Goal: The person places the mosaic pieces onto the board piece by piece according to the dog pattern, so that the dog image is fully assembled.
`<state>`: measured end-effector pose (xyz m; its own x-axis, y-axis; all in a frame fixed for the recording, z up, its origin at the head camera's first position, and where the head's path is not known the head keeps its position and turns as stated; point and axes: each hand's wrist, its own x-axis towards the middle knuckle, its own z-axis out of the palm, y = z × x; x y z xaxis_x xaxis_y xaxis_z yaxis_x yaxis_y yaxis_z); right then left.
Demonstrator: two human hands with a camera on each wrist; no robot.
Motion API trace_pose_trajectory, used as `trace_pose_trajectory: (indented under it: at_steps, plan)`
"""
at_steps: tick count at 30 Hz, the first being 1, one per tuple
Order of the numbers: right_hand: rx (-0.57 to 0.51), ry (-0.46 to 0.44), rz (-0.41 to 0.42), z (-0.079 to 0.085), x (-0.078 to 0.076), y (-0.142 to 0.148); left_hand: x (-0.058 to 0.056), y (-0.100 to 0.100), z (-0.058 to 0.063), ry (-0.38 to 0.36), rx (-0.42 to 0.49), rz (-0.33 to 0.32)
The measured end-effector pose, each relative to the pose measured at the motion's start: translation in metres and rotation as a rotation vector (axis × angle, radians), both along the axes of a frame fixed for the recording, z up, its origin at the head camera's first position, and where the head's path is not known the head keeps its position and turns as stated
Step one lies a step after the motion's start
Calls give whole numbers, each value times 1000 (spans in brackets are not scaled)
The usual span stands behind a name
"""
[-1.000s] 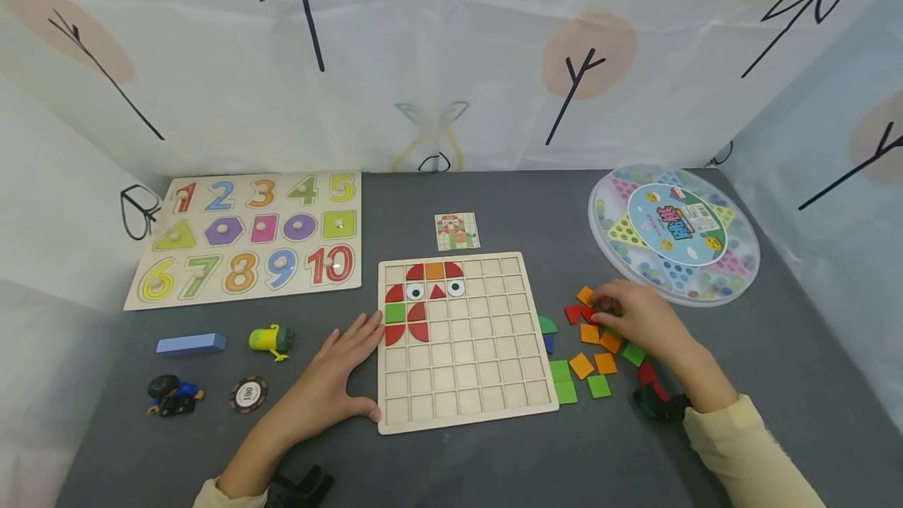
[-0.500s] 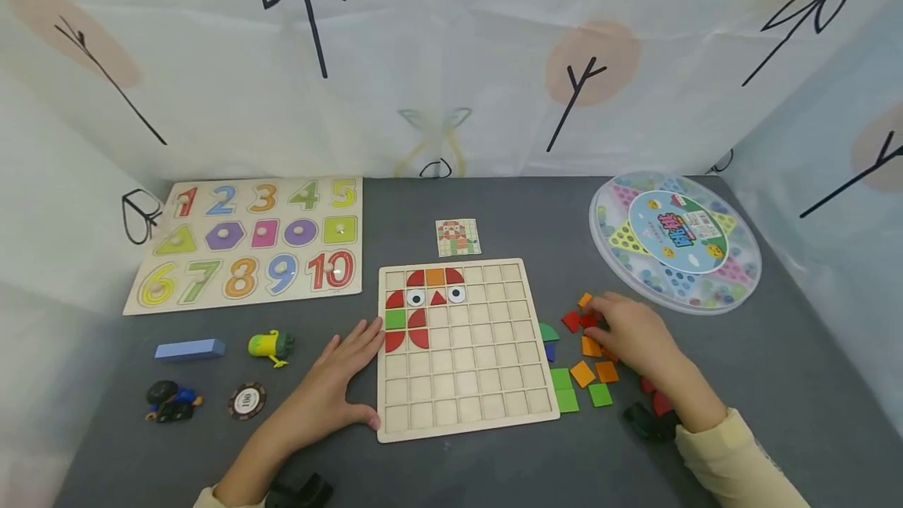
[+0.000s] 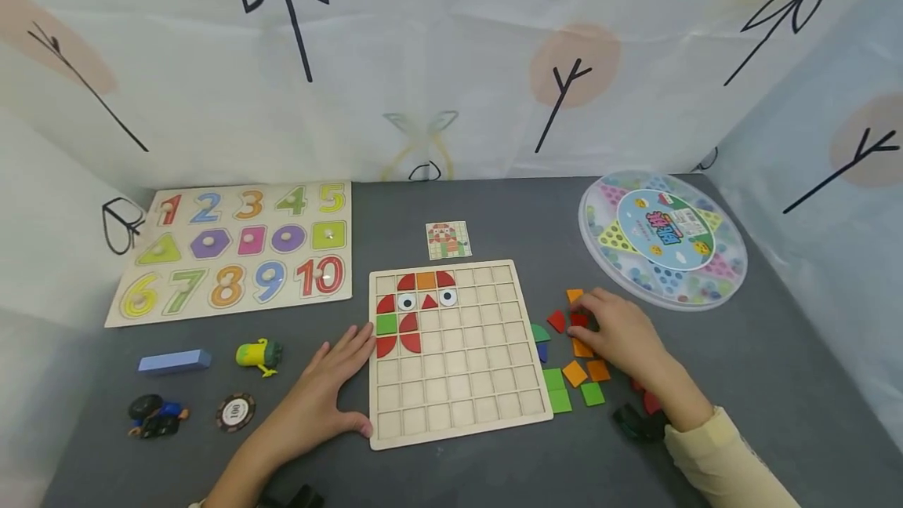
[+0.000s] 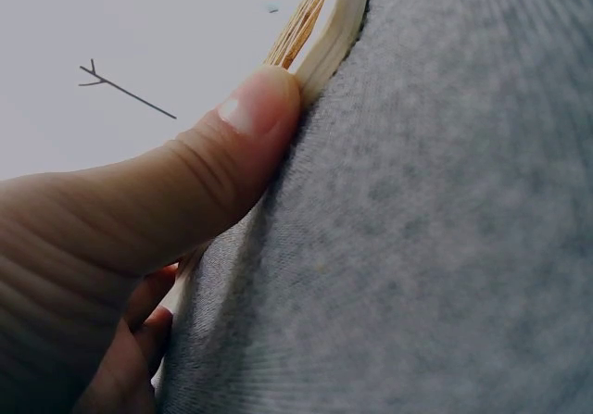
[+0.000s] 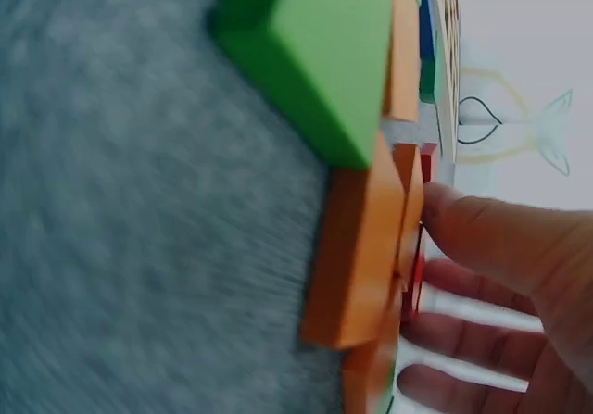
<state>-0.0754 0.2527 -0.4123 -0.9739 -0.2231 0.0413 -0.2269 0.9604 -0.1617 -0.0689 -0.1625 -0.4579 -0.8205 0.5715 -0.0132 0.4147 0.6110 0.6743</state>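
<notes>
A: Where does the wooden grid board [image 3: 462, 386] lie?

B: Flat on the worktop [image 3: 423, 484], between the two hands. Its upper left cells hold pieces: red curved ones, an orange square [image 3: 426, 281], a green square [image 3: 386, 324] and two eye tiles, one [image 3: 407, 302] left of the other [image 3: 447, 296].

A: And the left hand [image 3: 320, 390]?

B: Spread wide, fingers straight, resting at the board's left edge. The left wrist view shows the thumb pressing on that edge.

A: What about the right hand [image 3: 624, 332]?

B: It is over the loose pieces, right of the board, fingers partly bent and the thumb apart from them. A red piece [image 3: 578, 320] shows between thumb and fingertips, but I can't tell whether they grip it.

A: What surrounds that one?

B: Another red piece [image 3: 556, 321] just to its left, orange squares above and below, and two green squares [image 3: 560, 400] against the board's right edge.

A: Anything farther off?

B: A small picture card [image 3: 447, 241] behind the board, a number puzzle [image 3: 152, 227] at the back left, a round case [image 3: 666, 230] at the back right, and a blue block [image 3: 175, 362] well left of the board.
</notes>
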Motion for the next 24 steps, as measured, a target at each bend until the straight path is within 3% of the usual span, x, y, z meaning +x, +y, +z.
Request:
trace_pose_trajectory:
  at_steps: [5, 12, 16, 24]
  plan:
    - [-5, -7, -62, -1, 2, 0, 0, 0, 0, 16, -12, -5]
    - [-48, -46, 27, 0, 0, -3, -1, 1, 0, 6, -15, -6]
    - [-67, -46, 34, 0, 1, -3, -2, 3, 0, 2, -18, -13]
    - [-59, -39, -79, -3, 2, -3, -1, 0, -1, 0, -13, -2]
